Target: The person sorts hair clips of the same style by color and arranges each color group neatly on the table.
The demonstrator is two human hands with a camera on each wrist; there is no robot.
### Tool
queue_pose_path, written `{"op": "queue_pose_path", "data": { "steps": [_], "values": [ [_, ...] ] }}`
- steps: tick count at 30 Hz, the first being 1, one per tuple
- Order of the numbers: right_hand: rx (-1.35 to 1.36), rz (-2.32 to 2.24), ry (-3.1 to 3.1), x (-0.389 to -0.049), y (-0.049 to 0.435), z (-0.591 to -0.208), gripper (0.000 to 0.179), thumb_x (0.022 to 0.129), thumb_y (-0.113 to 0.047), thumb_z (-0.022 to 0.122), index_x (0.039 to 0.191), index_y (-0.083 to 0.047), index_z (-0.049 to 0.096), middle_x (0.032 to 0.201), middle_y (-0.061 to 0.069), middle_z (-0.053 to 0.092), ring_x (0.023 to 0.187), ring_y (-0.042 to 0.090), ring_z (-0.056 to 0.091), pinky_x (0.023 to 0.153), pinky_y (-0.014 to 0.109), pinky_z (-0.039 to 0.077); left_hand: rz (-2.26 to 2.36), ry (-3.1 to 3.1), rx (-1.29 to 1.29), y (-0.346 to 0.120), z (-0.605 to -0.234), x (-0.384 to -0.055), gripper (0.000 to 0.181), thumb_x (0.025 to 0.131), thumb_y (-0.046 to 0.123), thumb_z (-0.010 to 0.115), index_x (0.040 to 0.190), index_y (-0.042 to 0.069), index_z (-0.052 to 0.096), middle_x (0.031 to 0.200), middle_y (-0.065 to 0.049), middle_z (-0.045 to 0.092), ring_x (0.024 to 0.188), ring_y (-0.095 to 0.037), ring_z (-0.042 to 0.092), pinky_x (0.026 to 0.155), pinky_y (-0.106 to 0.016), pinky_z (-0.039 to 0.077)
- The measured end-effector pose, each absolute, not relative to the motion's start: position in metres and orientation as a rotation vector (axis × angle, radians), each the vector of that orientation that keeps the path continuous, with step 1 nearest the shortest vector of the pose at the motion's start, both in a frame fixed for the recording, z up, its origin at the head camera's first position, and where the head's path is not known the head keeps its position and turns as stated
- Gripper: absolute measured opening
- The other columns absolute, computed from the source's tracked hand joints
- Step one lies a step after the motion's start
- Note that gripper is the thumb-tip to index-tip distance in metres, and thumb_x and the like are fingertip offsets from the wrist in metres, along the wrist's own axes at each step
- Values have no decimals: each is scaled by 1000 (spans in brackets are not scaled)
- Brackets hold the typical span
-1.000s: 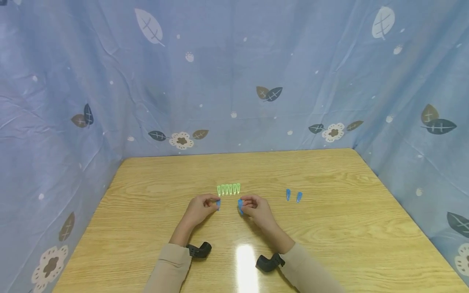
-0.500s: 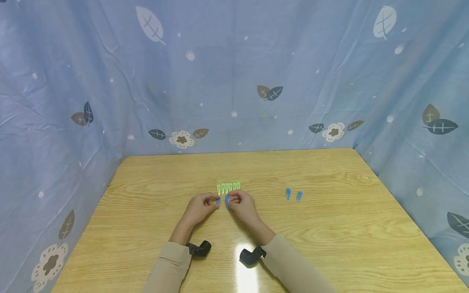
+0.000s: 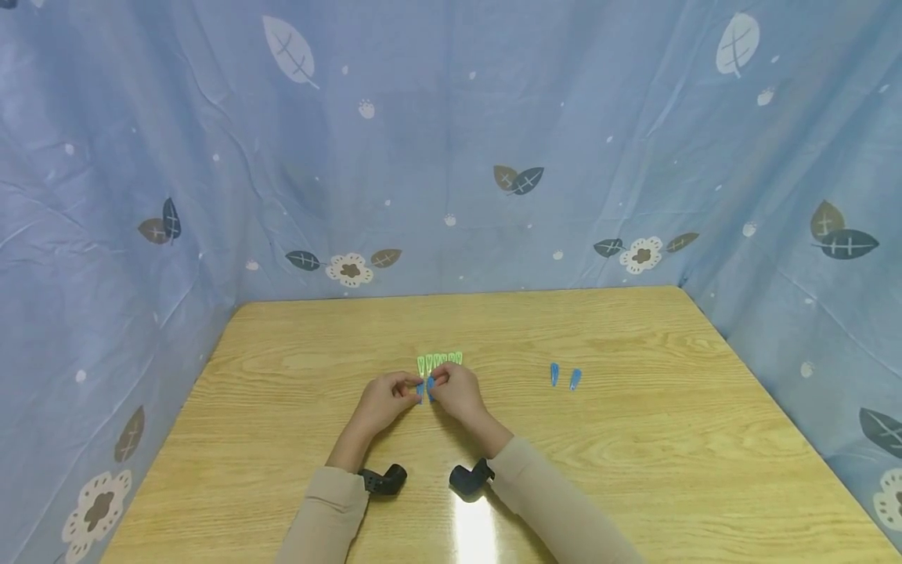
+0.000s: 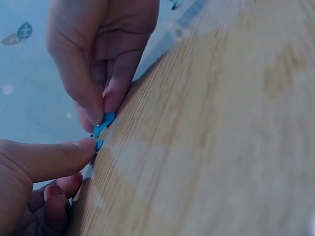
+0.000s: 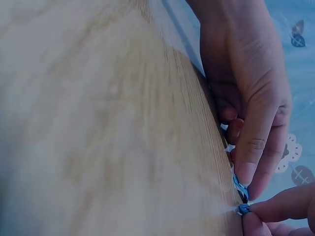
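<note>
In the head view a blue snap hair clip (image 3: 420, 392) lies on the table, pinched end to end by the thumb and finger of my left hand (image 3: 383, 403). Just right of it, my right hand (image 3: 457, 392) pinches a second blue snap hair clip (image 3: 431, 385), partly covered by the fingers. The left wrist view shows the two clips close together, the right hand's clip (image 4: 104, 123) tilted; whether they touch I cannot tell. Beyond both hands stands a row of several light green snap hair clips (image 3: 429, 363), its right part partly behind the right hand.
Two more blue hair clips, one upright (image 3: 554, 374) and one slightly slanted (image 3: 575, 379), lie apart on the right of the wooden table (image 3: 669, 439). A blue patterned curtain (image 3: 451, 141) encloses the table's back and sides. Black wrist cameras (image 3: 386, 479) sit on both cuffs.
My right hand has moved left with its blue hair clip, bringing it beside the one under my left hand. The left hand has stayed in place.
</note>
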State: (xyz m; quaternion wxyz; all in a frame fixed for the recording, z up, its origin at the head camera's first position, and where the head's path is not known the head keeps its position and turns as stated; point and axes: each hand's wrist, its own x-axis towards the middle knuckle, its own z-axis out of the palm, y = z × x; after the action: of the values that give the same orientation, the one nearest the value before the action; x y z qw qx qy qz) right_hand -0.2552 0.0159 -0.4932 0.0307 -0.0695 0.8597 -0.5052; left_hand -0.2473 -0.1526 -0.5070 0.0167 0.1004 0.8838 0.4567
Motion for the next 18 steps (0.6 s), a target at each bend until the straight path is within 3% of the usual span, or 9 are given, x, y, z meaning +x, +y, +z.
{"op": "queue_pose_path", "data": {
  "steps": [9,18],
  "values": [
    [-210,-1465,2724,-256,11,-492,17,77,5,65,94,4,65,74,3,56,59,10,48,50,19,39,1412,2764,298,-152,-507,-249,24,82,14,76,106,12,72,71,3,54,60,-13,45,54,-25,37],
    [-274,-1568,2667,-250,16,-497,19,81,0,65,99,5,65,84,6,60,73,15,57,63,24,50,1414,2758,304,-151,-508,-248,24,83,13,75,106,12,72,72,3,55,60,-13,45,54,-25,37]
  ]
}}
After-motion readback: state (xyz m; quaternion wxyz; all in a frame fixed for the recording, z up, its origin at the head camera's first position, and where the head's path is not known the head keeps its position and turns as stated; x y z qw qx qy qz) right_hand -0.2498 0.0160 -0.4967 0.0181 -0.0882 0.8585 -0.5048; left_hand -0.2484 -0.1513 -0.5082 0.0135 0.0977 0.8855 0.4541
